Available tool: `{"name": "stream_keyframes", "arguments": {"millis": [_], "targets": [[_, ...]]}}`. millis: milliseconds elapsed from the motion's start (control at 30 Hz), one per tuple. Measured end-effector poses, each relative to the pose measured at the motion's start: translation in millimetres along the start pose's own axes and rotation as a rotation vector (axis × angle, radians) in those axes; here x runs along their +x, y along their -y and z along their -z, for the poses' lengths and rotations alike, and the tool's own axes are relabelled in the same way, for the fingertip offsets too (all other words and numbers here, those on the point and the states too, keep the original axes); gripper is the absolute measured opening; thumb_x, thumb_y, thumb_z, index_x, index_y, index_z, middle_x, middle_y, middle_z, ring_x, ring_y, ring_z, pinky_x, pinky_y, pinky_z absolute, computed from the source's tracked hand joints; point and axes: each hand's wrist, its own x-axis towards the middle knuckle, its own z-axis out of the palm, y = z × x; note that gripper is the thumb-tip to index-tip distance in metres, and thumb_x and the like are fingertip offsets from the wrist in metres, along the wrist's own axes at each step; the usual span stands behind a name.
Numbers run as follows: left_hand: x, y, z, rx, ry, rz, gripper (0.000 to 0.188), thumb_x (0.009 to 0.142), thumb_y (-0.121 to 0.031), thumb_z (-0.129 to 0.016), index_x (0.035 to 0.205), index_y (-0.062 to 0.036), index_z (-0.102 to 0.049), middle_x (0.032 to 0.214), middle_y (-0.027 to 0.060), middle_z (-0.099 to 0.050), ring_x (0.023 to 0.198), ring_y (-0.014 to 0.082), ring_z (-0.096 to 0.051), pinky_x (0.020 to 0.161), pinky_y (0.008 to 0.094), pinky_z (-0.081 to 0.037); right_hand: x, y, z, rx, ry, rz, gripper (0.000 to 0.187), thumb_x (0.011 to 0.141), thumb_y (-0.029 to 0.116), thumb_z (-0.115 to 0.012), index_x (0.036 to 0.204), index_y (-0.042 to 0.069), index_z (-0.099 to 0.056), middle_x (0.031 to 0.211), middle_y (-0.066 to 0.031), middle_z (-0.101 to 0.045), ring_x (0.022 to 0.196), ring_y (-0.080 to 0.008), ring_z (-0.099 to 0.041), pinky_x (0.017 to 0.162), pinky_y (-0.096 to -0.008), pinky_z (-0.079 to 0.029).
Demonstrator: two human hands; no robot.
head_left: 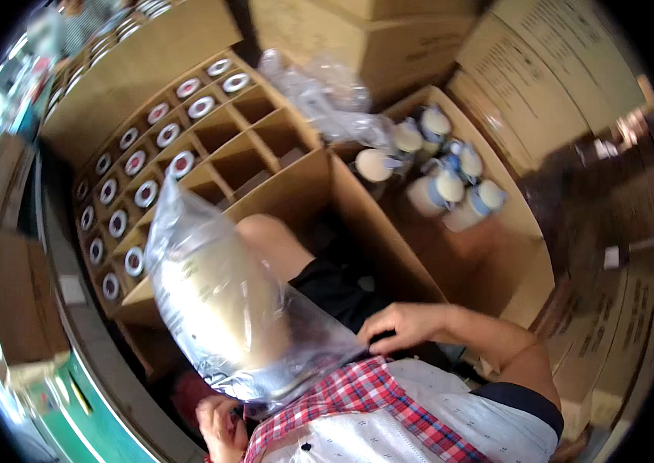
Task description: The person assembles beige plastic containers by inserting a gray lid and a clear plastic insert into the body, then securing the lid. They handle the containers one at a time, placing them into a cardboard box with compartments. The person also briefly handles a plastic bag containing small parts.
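Bagged cream container (223, 297) left of R hand (396, 328) pinching bag (327, 324) edge; L hand (223, 426) below, grip unclear.

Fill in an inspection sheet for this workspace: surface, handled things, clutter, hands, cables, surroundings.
Surface: flat green tabletop at lower left, with a thin yellow stick-like object on it.
Handled things: clear plastic bag around a cream-coloured rounded object, in front of the body.
Clutter: loose crumpled clear plastic beyond the cartons.
Hands: right hand curled at the bag's corner, left hand curled near its lower end; grips unclear.
Cables: nothing seen.
Surroundings: divided brown cardboard carton with white-rimmed round-ended items; open brown carton with cream-topped containers; stacked brown cardboard boxes.
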Motion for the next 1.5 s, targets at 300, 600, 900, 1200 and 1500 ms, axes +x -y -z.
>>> {"name": "stream_keyframes", "arguments": {"millis": [300, 600, 900, 1200, 1500], "targets": [[109, -25, -1, 0.660, 0.020, -0.463, 0.026, 0.067, -0.012, -0.064, 0.090, -0.0038, -0.070, 0.111, 0.0094, -0.062, 0.116, 0.0264, -0.055, 0.114, 0.0626, -0.019, -166, -197, 196, -0.476, -1.429, -0.444, 0.051, 0.081, 0.012, -0.072, 0.127, 0.002, -0.052, 0.118, -0.0154, -0.062, 0.106, -0.0265, -0.061, 0.095, -0.0368, -0.048], [88, -86, 121, 0.024, -0.429, -0.318, 0.027, 0.084, -0.031, -0.066, 0.095, -0.0061, -0.068, 0.092, 0.0081, -0.067, 0.087, 0.0234, -0.064, 0.092, 0.0381, -0.048, -96, -244, 281, -0.754, -1.093, -0.488, 0.078, 0.073, 0.017, -0.077, 0.140, 0.002, -0.040, 0.137, -0.0202, -0.050, 0.119, -0.0368, -0.053, 0.104, -0.0438, -0.041], [-168, 96, 289, -0.358, -1.704, 0.212, 0.034, 0.086, -0.014, -0.058, 0.117, -0.0005, -0.063, 0.112, 0.0100, -0.064, 0.097, 0.0184, -0.059, 0.088, 0.0299, -0.047, 19, -104, 212, -0.747, -0.981, -0.365, 0.070, 0.078, 0.026, -0.071, 0.138, 0.006, -0.042, 0.133, -0.0172, -0.052, 0.115, -0.0359, -0.055, 0.096, -0.0453, -0.045], [-286, 388, 369, 0.073, -1.904, 0.356, 0.040, 0.096, -0.019, -0.055, 0.131, 0.0019, -0.055, 0.125, 0.0114, -0.059, 0.113, 0.0224, -0.054, 0.098, 0.0320, -0.042, 74, 27, 142, -0.658, -0.904, -0.289, 0.063, 0.083, 0.035, -0.065, 0.136, 0.010, -0.044, 0.129, -0.0142, -0.054, 0.111, -0.0350, -0.056, 0.088, -0.0468, -0.049], [-213, 357, 356, 0.084, -1.941, 1.443, 0.085, 0.079, -0.058, -0.064, 0.131, 0.0082, -0.050, 0.137, 0.0295, -0.045, 0.128, 0.0423, -0.045, 0.105, 0.0464, -0.039, 66, 122, 110, -0.283, -0.966, -0.157, 0.058, 0.087, 0.044, -0.059, 0.134, 0.013, -0.045, 0.125, -0.0111, -0.057, 0.107, -0.0341, -0.058, 0.080, -0.0483, -0.053]]}}
